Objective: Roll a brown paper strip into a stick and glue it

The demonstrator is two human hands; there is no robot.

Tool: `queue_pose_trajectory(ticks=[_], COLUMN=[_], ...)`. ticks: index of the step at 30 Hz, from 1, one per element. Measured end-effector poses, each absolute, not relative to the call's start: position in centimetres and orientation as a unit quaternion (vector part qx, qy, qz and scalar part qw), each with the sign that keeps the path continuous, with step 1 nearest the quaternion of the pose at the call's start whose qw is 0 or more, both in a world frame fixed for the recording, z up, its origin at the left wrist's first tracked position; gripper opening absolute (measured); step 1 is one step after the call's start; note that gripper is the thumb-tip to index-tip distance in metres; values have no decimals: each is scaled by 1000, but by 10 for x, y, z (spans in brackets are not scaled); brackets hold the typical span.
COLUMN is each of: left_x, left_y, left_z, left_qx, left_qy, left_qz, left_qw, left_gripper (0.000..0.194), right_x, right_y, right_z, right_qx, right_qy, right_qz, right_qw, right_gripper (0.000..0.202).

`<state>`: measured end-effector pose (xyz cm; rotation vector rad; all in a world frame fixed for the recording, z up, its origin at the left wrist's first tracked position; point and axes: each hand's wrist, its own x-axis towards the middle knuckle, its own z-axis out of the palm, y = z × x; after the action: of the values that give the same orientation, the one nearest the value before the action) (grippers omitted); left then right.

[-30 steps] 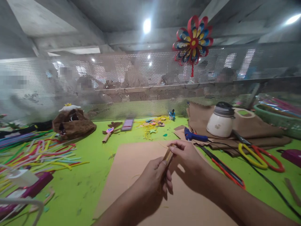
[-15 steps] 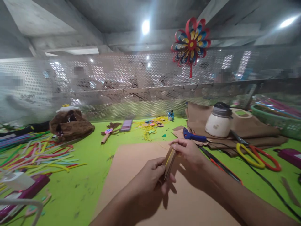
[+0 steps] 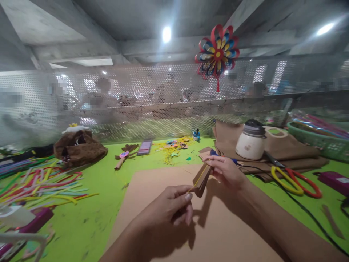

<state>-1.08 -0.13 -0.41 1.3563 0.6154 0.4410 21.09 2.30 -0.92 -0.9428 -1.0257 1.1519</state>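
Observation:
My right hand (image 3: pixel 225 171) grips the far end of a small folded strip of brown paper (image 3: pixel 201 181), its pleats hanging a little apart. A thin yellow string (image 3: pixel 200 176) runs along the top of the folds. Between thumb and forefinger, my left hand (image 3: pixel 176 205) pinches the near end of that string, just off the paper's lower end. Both hands are above a large tan sheet of cardboard (image 3: pixel 152 189), where their shadows fall. A blue glue gun (image 3: pixel 231 159) lies behind my right hand, partly hidden by it.
Yellow-and-red-handled scissors (image 3: pixel 286 181), a black cord and a white jar (image 3: pixel 250 141) with brown paper (image 3: pixel 302 145) are at right. Colourful pipe cleaners (image 3: pixel 51 183) lie at left. A brown paper figure (image 3: pixel 124 155) and yellow scraps (image 3: pixel 171 151) sit near the perforated screen (image 3: pixel 152 116).
My left hand has let go of the folded paper and drawn back toward me, now pinching the string. The paper stays in my right hand. The view has shifted slightly.

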Motion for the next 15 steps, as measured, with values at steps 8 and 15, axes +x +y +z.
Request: queue_pose_trajectory(ticks=[8, 15], left_x=[-9, -6], left_y=[-12, -28], left_z=[-12, -11], left_qx=[555, 703], left_qy=[290, 386], left_qz=[207, 296], left_qw=[752, 519], left_gripper=[18, 4], right_x=[196, 178], right_y=[12, 1], right_z=[-9, -11], right_qx=[-403, -435], right_qy=[-453, -499], right_qz=[540, 519], right_qw=[584, 541], right_gripper=[22, 14])
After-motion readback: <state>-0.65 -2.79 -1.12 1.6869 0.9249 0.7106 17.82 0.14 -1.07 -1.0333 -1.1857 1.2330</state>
